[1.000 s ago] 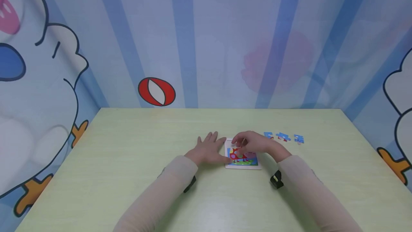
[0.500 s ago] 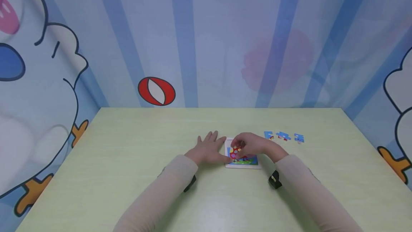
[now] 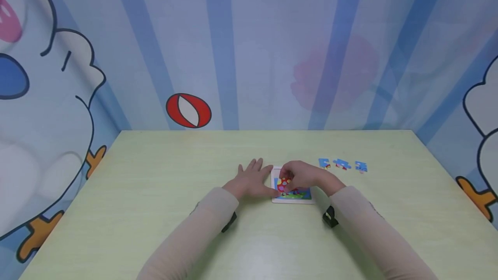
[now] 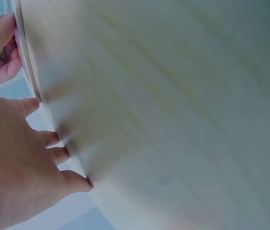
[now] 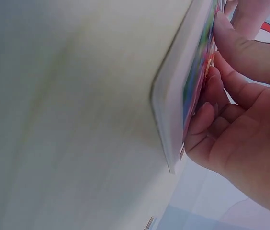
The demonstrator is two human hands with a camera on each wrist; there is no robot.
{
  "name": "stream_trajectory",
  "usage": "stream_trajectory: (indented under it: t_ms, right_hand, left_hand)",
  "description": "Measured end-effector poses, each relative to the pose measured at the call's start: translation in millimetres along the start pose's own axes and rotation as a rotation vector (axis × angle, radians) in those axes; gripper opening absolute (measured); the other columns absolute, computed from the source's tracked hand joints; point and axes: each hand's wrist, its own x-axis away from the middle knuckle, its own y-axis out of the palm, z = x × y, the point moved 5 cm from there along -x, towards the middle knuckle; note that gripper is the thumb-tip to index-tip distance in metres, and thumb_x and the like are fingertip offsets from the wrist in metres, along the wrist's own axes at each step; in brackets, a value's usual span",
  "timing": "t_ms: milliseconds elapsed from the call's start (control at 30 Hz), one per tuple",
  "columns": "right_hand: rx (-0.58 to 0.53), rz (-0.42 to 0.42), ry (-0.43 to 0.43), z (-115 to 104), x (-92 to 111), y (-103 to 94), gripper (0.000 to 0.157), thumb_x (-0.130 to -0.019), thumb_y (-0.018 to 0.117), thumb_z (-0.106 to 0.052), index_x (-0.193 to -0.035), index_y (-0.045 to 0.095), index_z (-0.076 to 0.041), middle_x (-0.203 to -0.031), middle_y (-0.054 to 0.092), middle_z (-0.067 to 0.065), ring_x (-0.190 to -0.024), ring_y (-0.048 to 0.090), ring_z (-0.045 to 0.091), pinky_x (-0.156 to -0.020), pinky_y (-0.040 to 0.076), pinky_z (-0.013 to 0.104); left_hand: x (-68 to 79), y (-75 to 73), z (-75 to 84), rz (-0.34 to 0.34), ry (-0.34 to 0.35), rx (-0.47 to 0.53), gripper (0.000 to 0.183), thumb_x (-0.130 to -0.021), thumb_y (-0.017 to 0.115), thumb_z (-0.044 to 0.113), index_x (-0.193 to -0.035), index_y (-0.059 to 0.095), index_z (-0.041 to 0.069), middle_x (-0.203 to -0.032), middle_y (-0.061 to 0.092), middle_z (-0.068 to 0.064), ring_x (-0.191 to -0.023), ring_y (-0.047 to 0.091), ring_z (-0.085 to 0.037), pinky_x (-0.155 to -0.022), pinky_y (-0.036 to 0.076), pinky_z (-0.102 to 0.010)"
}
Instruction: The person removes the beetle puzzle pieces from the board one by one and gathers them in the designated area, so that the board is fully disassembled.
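Note:
A small jigsaw puzzle in a white frame [image 3: 292, 202] lies flat on the table, its picture showing a red polka-dot figure over green grass. My left hand [image 3: 252, 181] is spread flat at its left, thumb over the frame's edge and other fingertips on the table. My right hand [image 3: 303, 174] bends over the puzzle, thumb and curled fingers pinching a red and yellow puzzle piece [image 5: 210, 62] down at the picture. Most of that piece is hidden by the fingers. In the left wrist view, the left hand [image 4: 20, 153] has its fingertips down along the table.
Three loose blue jigsaw pieces lie behind the right hand: one piece [image 3: 324, 163] closest, another piece [image 3: 342, 164] in the middle, a third piece [image 3: 361, 166] farthest right. The pale table [image 3: 163, 176] meets a printed cloth backdrop [image 3: 256, 55] at its far edge.
My right hand has lowered slightly and drawn a little left over the puzzle, its fingers closing in at the red dotted area. The left hand and loose pieces have stayed put.

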Motion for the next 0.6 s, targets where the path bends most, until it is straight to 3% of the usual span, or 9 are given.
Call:
stream_trajectory:
  t_ms: [600]
  right_hand:
    - [-0.051,0.025,-0.031,2.3,2.3,-2.6,0.018,-0.086,0.070,-0.005,-0.097,0.057,-0.008,-0.089,0.056,0.004,-0.084,0.051,0.019,-0.079,0.046,0.032]
  left_hand:
    - [2.4,-1.7,1.8,0.002,-0.007,0.002,0.087,-0.084,0.059,0.063,-0.153,0.028,0.019,-0.162,0.011,-0.012,-0.149,0.003,-0.032,-0.114,0.004,-0.062]
